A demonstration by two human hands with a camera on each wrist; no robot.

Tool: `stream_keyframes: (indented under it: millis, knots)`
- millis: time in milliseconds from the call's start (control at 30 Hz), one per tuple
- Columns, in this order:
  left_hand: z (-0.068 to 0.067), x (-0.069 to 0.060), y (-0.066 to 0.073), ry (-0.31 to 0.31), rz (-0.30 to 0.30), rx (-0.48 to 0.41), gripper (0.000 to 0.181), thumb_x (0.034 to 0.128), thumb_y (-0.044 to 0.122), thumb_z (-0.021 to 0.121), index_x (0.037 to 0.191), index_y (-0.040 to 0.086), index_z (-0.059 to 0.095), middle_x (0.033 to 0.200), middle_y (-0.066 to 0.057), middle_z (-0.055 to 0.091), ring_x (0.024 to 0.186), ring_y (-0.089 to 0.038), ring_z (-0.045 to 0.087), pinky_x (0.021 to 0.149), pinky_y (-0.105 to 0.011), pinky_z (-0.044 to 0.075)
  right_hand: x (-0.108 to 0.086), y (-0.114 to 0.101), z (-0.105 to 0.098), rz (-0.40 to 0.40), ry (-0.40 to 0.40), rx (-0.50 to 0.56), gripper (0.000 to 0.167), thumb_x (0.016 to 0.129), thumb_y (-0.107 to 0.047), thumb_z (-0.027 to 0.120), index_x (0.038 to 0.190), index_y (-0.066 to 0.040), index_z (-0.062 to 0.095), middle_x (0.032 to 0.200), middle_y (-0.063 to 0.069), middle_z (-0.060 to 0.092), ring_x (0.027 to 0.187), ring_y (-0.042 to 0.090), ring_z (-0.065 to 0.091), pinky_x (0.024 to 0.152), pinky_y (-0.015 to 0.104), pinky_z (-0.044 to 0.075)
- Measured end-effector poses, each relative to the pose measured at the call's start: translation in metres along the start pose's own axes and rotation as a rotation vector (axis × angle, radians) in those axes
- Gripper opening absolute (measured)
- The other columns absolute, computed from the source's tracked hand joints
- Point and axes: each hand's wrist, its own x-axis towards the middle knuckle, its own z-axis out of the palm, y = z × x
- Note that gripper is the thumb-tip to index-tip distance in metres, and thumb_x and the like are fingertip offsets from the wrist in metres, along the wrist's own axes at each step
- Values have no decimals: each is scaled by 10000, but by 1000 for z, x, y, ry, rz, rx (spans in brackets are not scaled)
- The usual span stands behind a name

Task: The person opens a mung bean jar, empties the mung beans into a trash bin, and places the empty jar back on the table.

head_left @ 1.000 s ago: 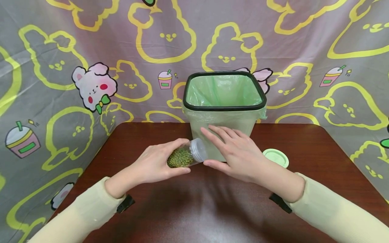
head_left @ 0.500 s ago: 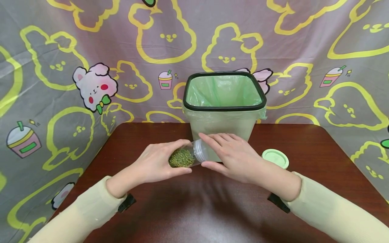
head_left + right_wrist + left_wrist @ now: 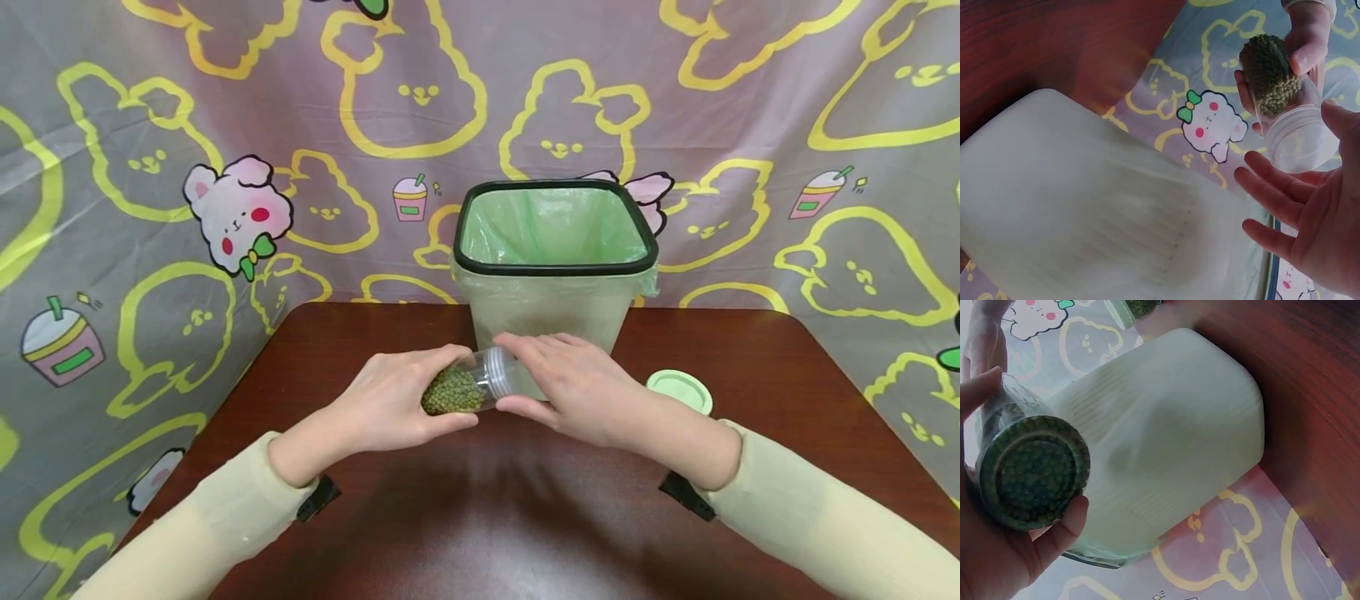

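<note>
My left hand (image 3: 390,400) grips a clear plastic jar (image 3: 468,383) partly filled with small green beans (image 3: 452,392). The jar lies tilted, its ridged clear lid (image 3: 1304,140) toward the right. Beans show through its round base (image 3: 1035,474) in the left wrist view. My right hand (image 3: 577,383) is cupped loosely around the lid end, fingers above and thumb below in the head view. Its fingers (image 3: 1275,190) are spread and relaxed in the right wrist view, and the lid sits just off the palm. Firm contact with the lid cannot be made out.
Just behind the hands stands a pale trash bin (image 3: 555,304) with a black rim and green liner bag. A light green round lid (image 3: 678,392) is at the right; beneath it the left wrist view shows dark green contents (image 3: 1142,306). A patterned cloth (image 3: 420,83) hangs behind the brown table (image 3: 360,517).
My right hand has come left and down over the jar's lid end, its fingers less stretched. The left hand and jar have shifted slightly right.
</note>
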Motion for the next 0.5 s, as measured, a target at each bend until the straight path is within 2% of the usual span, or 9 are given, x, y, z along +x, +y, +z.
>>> stream_keyframes:
  millis: [167, 500]
  knots:
    - [0, 2, -1, 40, 38, 8, 579, 785, 572, 711, 1211, 206, 571, 940, 123, 642, 703, -24, 559, 536, -237, 436, 2, 2, -2, -1, -9, 74, 613, 913, -414, 662, 1342, -29, 453, 1082, 44, 624, 942, 174, 598, 869, 390, 484]
    - [-2, 3, -2, 70, 62, 14, 556, 782, 562, 711, 1180, 201, 568, 908, 127, 633, 682, -23, 549, 523, -239, 425, 4, 3, -3, -10, -3, 130, 612, 897, -369, 696, 1341, -33, 440, 1060, 40, 596, 939, 162, 574, 832, 365, 493]
